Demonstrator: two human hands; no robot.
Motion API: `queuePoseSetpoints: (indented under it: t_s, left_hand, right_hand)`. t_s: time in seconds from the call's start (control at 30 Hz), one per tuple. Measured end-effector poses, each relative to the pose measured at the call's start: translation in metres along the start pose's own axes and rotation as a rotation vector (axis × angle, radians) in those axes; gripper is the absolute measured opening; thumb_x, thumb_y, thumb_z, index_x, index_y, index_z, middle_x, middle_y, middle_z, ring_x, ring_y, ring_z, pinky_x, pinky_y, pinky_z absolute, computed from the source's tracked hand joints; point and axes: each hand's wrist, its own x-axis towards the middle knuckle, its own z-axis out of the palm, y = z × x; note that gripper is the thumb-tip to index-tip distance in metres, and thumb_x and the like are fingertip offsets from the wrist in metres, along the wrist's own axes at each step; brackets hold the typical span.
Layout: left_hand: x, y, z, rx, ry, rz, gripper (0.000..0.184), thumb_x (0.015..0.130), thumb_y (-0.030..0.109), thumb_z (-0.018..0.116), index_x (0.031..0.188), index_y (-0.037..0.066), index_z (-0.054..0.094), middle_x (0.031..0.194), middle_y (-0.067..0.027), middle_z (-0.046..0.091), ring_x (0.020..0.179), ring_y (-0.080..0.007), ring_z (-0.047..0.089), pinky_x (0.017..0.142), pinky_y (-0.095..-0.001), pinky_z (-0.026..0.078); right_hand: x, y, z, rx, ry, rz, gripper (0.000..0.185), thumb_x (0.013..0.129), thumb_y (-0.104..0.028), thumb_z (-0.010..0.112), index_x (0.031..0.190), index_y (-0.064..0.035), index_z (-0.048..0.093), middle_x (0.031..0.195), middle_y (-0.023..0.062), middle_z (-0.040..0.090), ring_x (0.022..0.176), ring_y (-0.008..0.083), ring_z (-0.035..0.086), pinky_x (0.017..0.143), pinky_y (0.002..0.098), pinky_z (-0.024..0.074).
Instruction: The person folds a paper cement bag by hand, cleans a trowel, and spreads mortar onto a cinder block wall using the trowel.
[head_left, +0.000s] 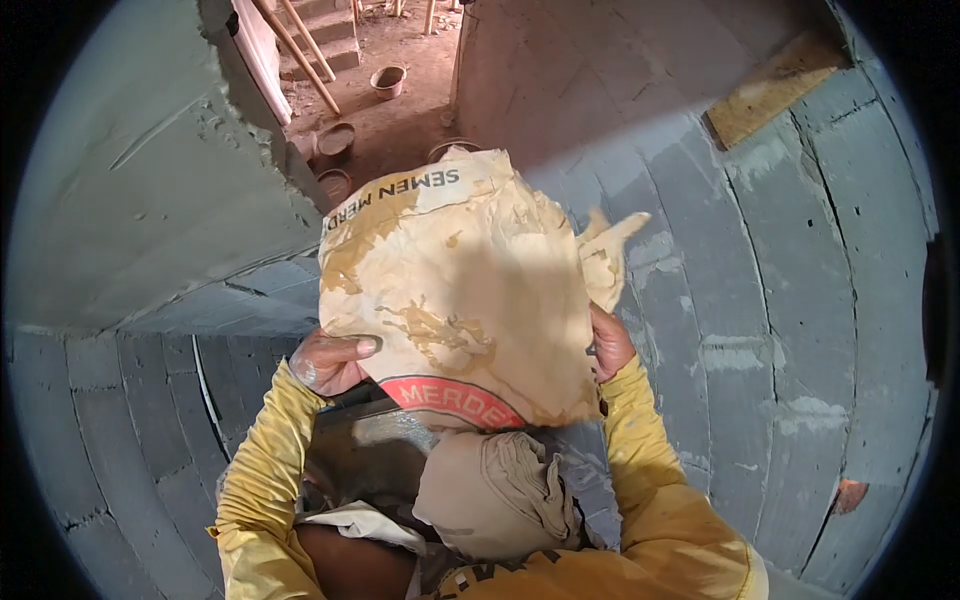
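A large torn piece of tan paper sack (460,280) is held up in front of me, with dark lettering along its top and a red printed band at its bottom. Brown wet-looking stains mark its surface. My left hand (335,362) grips the lower left edge, thumb on the front of the paper. On the right edge my right hand (610,343) is closed round the paper, its fingers partly hidden behind it. A torn flap sticks out beyond that side. Below the sack is my bent knee in beige cloth (490,495).
Grey block walls (720,340) stand on both sides, with a plastered wall section (130,180) at upper left. A wooden board (775,90) is at upper right. Beyond the opening are a bucket (388,82), other round containers, poles (300,55) and steps (325,40).
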Motion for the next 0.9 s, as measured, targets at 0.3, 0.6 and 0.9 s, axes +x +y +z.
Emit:
queuePoseSetpoints:
  t_s: [0.3, 0.6, 0.9]
  left_hand:
    - [-0.001, 0.009, 0.000, 0.054, -0.120, 0.158, 0.080, 0.087, 0.005, 0.069, 0.155, 0.004, 0.027, 0.153, -0.0174, 0.042, 0.140, -0.0364, 0.043, 0.116, -0.0549, 0.034]
    - [0.033, -0.008, -0.011, -0.185, 0.002, 0.134, 0.060, 0.098, 0.015, 0.062, 0.149, 0.002, 0.034, 0.146, -0.0176, 0.050, 0.132, -0.0307, 0.053, 0.113, -0.0497, 0.043]
    - [0.042, -0.007, -0.009, -0.143, 0.025, 0.084, 0.061, 0.100, 0.028, 0.061, 0.149, 0.003, 0.036, 0.145, -0.0162, 0.052, 0.131, -0.0305, 0.054, 0.112, -0.0489, 0.043]
  right_hand:
    - [-0.007, -0.009, 0.025, -0.330, 0.054, -0.142, 0.058, 0.102, -0.026, 0.058, 0.151, -0.0040, 0.036, 0.144, 0.0102, 0.051, 0.126, 0.0163, 0.053, 0.104, 0.0346, 0.0455]
    - [0.010, 0.001, 0.030, -0.275, -0.076, -0.123, 0.069, 0.104, -0.032, 0.053, 0.159, -0.0099, 0.018, 0.149, 0.0104, 0.045, 0.128, 0.0220, 0.052, 0.106, 0.0351, 0.0447]
    - [-0.014, -0.022, 0.072, -1.510, 0.559, -0.922, 0.075, 0.095, -0.034, 0.064, 0.154, -0.0006, 0.030, 0.150, 0.0192, 0.043, 0.140, 0.0301, 0.038, 0.116, 0.0396, 0.0324]
